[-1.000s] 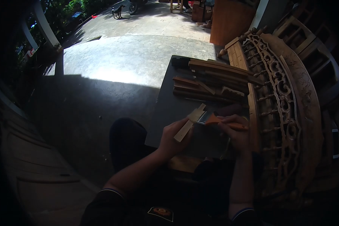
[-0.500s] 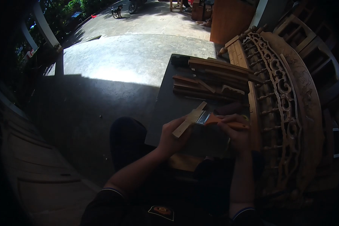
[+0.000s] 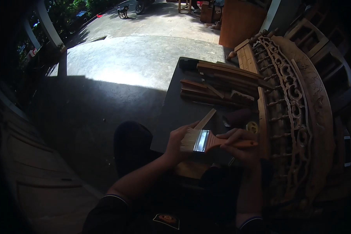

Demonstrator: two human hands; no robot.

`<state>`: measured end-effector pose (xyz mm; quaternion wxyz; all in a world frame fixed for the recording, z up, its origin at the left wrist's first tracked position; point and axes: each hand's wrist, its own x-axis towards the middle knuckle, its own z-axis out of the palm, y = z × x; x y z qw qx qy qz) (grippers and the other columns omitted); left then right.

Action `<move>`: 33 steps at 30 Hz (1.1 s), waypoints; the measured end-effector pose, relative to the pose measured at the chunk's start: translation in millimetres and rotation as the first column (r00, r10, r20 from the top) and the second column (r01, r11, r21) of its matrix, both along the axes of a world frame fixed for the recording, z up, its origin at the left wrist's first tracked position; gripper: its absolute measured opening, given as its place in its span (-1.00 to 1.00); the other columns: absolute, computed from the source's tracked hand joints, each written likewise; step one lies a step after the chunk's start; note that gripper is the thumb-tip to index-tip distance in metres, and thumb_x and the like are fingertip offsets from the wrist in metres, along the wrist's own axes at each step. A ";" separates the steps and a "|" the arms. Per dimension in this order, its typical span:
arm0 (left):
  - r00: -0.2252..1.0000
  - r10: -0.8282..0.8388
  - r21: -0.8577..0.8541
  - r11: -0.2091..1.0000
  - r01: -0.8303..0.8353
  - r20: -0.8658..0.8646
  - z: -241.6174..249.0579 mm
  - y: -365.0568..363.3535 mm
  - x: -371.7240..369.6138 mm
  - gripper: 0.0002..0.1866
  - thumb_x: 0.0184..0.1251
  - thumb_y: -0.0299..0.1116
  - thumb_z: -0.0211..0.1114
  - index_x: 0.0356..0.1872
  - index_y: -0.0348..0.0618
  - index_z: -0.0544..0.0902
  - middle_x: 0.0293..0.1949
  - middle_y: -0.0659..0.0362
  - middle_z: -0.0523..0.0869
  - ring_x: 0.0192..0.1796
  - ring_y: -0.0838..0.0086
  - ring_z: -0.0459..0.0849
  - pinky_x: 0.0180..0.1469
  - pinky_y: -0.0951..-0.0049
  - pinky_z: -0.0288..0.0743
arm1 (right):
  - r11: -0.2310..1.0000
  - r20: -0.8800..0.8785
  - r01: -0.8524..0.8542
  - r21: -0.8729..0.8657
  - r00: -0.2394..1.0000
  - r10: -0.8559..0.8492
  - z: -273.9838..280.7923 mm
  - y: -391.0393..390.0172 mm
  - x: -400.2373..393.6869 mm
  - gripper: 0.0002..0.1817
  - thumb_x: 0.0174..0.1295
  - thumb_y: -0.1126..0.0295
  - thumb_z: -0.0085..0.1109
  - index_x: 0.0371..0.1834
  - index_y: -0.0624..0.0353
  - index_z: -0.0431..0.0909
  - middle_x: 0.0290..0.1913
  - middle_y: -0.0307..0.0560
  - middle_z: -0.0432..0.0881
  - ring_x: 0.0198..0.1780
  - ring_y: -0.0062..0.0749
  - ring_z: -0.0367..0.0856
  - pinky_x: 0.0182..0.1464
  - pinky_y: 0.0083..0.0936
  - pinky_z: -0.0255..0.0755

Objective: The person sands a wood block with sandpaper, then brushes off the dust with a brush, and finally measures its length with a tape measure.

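Observation:
My right hand [image 3: 240,145] is closed round the orange handle of a flat paintbrush [image 3: 214,142]. The brush has a shiny metal ferrule and pale bristles, which point left and cover part of my left hand [image 3: 177,141]. My left hand grips a short strip of wood [image 3: 205,119], whose far end sticks out beyond the bristles; its near end is hidden behind the brush and fingers. Both hands are above the near part of a dark tabletop [image 3: 165,128].
Several dark wooden mouldings [image 3: 218,84] lie across the table's far half. A yellow tape roll [image 3: 252,126] and a dark rolled object [image 3: 236,117] sit beyond my right hand. A carved wooden headboard-like panel [image 3: 296,101] stands along the right side. A dog [image 3: 123,12] is outside.
The brush has come nearer and turned, its bristles now lower over my left hand and the near end of the strip. The yellow tape roll shows more fully.

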<state>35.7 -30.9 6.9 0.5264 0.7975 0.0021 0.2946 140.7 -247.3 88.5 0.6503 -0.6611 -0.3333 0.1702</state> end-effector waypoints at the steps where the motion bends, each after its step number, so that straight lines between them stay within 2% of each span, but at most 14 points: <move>1: 1.000 -0.007 0.015 1.000 0.007 0.003 -0.6 1.4 0.0 -0.50 0.25 -0.51 0.49 0.24 -0.34 0.67 0.02 -0.16 0.82 0.08 0.08 0.86 0.09 0.23 0.74 | 1.000 -0.007 0.014 0.006 1.000 -0.014 0.8 1.6 -1.5 -0.84 0.18 0.60 0.53 -0.24 0.18 0.73 -0.02 -0.06 0.83 0.08 -0.41 0.78 0.16 -0.46 0.63; 2: 1.000 -0.016 0.031 0.999 0.015 0.009 -0.3 2.4 0.4 -0.50 0.25 -0.51 0.49 0.25 -0.34 0.67 0.02 -0.16 0.82 0.08 0.08 0.86 0.09 0.23 0.74 | 0.999 -0.011 0.029 0.013 1.000 -0.029 1.5 3.7 -1.9 -0.84 0.17 0.60 0.54 -0.25 0.18 0.73 -0.02 -0.07 0.83 0.08 -0.41 0.78 0.15 -0.46 0.63; 3: 0.999 0.039 -0.009 0.999 -0.039 -0.038 1.4 -1.2 -0.3 -0.47 0.24 -0.50 0.50 0.26 -0.34 0.66 0.03 -0.17 0.81 0.09 0.07 0.86 0.09 0.22 0.74 | 0.983 0.057 0.177 -0.041 0.983 -0.174 1.9 6.6 0.2 -0.84 0.17 0.60 0.54 -0.25 0.18 0.73 -0.03 -0.06 0.83 0.07 -0.42 0.78 0.13 -0.45 0.63; 6: 0.996 0.065 -0.043 0.997 -0.068 -0.067 6.0 -3.4 0.7 -0.47 0.23 -0.47 0.52 0.25 -0.33 0.66 0.02 -0.16 0.81 0.08 0.04 0.86 0.08 0.20 0.74 | 0.976 0.118 0.215 -0.028 0.971 -0.210 -6.0 3.1 4.6 -0.84 0.17 0.61 0.53 -0.26 0.18 0.72 -0.04 -0.05 0.83 0.07 -0.43 0.78 0.13 -0.44 0.64; 7: 0.998 0.046 -0.012 0.999 -0.046 -0.031 8.7 -2.2 0.6 -0.50 0.26 -0.47 0.51 0.24 -0.34 0.67 0.01 -0.16 0.82 0.07 0.05 0.86 0.07 0.20 0.74 | 0.992 0.132 0.128 -0.005 0.983 -0.126 -2.6 -0.6 4.0 -0.84 0.16 0.61 0.53 -0.26 0.19 0.72 -0.03 -0.05 0.83 0.08 -0.42 0.78 0.14 -0.44 0.64; 10: 1.000 0.021 0.066 0.998 -0.022 0.021 8.5 -0.6 -3.7 -0.55 0.33 -0.45 0.49 0.22 -0.34 0.67 -0.02 -0.15 0.82 0.02 0.07 0.87 0.03 0.23 0.75 | 0.993 -0.086 -0.098 0.073 0.991 0.104 -0.6 -4.2 0.4 -0.84 0.17 0.62 0.53 -0.26 0.19 0.72 -0.03 -0.05 0.83 0.07 -0.41 0.79 0.14 -0.45 0.64; 14: 0.996 0.084 0.056 0.995 -0.085 0.018 11.5 -5.9 2.6 -0.58 0.35 -0.45 0.49 0.20 -0.34 0.69 -0.07 -0.11 0.85 -0.05 0.15 0.90 -0.04 0.30 0.77 | 0.952 0.109 0.305 -0.018 0.947 -0.302 -8.0 4.1 7.5 -0.84 0.19 0.66 0.48 -0.25 0.18 0.73 0.01 -0.01 0.83 0.09 -0.39 0.79 0.17 -0.43 0.66; 15: 0.995 0.096 0.065 0.993 -0.097 0.026 12.3 -7.0 1.2 -0.59 0.36 -0.45 0.49 0.20 -0.34 0.69 -0.07 -0.10 0.85 -0.06 0.15 0.90 -0.05 0.29 0.77 | 0.965 0.126 0.253 -0.065 0.962 -0.243 -5.2 0.7 6.8 -0.83 0.19 0.68 0.48 -0.25 0.17 0.73 0.04 -0.01 0.83 0.13 -0.39 0.79 0.18 -0.44 0.67; 18: 0.998 0.066 0.040 0.997 -0.066 -0.003 9.1 -7.4 -0.9 -0.58 0.37 -0.44 0.48 0.22 -0.31 0.68 -0.07 -0.12 0.83 -0.03 0.11 0.89 -0.05 0.27 0.77 | 0.994 0.089 -0.054 0.097 0.995 0.045 1.3 -5.4 3.8 -0.83 0.18 0.66 0.50 -0.25 0.19 0.72 0.02 0.02 0.83 0.12 -0.37 0.79 0.17 -0.46 0.69; 19: 0.999 0.042 0.026 0.999 -0.042 -0.023 7.8 -7.3 -2.4 -0.57 0.38 -0.43 0.47 0.23 -0.31 0.68 -0.07 -0.13 0.83 -0.01 0.09 0.88 -0.04 0.25 0.77 | 0.962 -0.074 -0.133 0.238 0.985 0.154 -2.7 -6.4 5.7 -0.84 0.20 0.66 0.49 -0.25 0.20 0.72 -0.01 0.02 0.84 0.11 -0.35 0.80 0.18 -0.45 0.68; 23: 0.998 0.065 0.092 0.994 -0.065 -0.004 10.6 -7.9 0.7 -0.55 0.37 -0.44 0.47 0.25 -0.30 0.67 -0.06 -0.12 0.82 -0.03 0.09 0.88 -0.04 0.24 0.77 | 0.965 -0.042 0.251 0.070 0.968 -0.249 -8.8 1.2 12.0 -0.85 0.25 0.68 0.45 -0.23 0.20 0.75 -0.01 0.04 0.83 0.09 -0.33 0.80 0.18 -0.40 0.68; 29: 0.999 0.048 0.060 0.997 -0.049 0.016 7.0 -5.8 -2.3 -0.55 0.37 -0.45 0.46 0.25 -0.30 0.66 -0.07 -0.11 0.82 -0.06 0.08 0.88 -0.04 0.24 0.77 | 0.951 -0.186 0.030 0.307 0.982 0.029 -12.6 4.4 2.4 -0.84 0.29 0.64 0.44 -0.12 0.21 0.75 0.02 0.01 0.80 0.09 -0.31 0.77 0.14 -0.44 0.67; 32: 0.999 0.048 0.070 0.996 -0.048 0.002 7.5 -5.8 -0.6 -0.54 0.35 -0.45 0.48 0.26 -0.31 0.66 -0.04 -0.11 0.81 -0.05 0.09 0.88 -0.03 0.25 0.76 | 0.889 -0.206 0.322 0.325 0.942 -0.266 -30.3 9.2 16.2 -0.85 0.33 0.61 0.42 -0.08 0.24 0.73 0.03 0.00 0.77 0.03 -0.32 0.78 0.11 -0.45 0.68; 33: 0.999 0.041 0.060 0.997 -0.041 -0.005 7.7 -7.5 0.0 -0.53 0.33 -0.45 0.48 0.26 -0.31 0.65 -0.03 -0.12 0.81 -0.04 0.09 0.88 -0.02 0.25 0.76 | 0.848 -0.346 0.467 0.250 0.861 -0.373 -33.5 7.4 20.2 -0.87 0.37 0.58 0.41 -0.08 0.23 0.69 0.01 -0.02 0.73 -0.01 -0.35 0.77 0.07 -0.49 0.70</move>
